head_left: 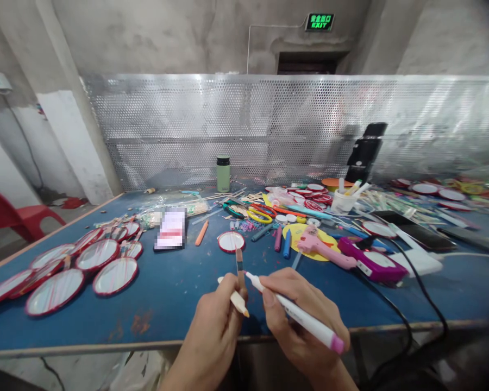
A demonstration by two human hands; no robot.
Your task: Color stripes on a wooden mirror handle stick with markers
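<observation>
Near the front edge of the table, my left hand (218, 312) is closed around the flat wooden stick (239, 260) of a small round paddle. Its white disc (230, 241) has a red rim and points away from me. A cream pen (238, 302) with an orange tip is also tucked in my left hand's fingers. My right hand (301, 315) grips a white marker (301, 315) with a pink end, and its pink tip (248, 275) is at or very close to the stick's right side.
Several similar round paddles (55, 293) lie at the left, near a phone (170, 229). An orange marker (201, 233), scissors (259, 215) and a green bottle (223, 175) are farther back. At the right are a pink glue gun (326, 247), a purple tool (370, 262) and trailing cables (418, 290).
</observation>
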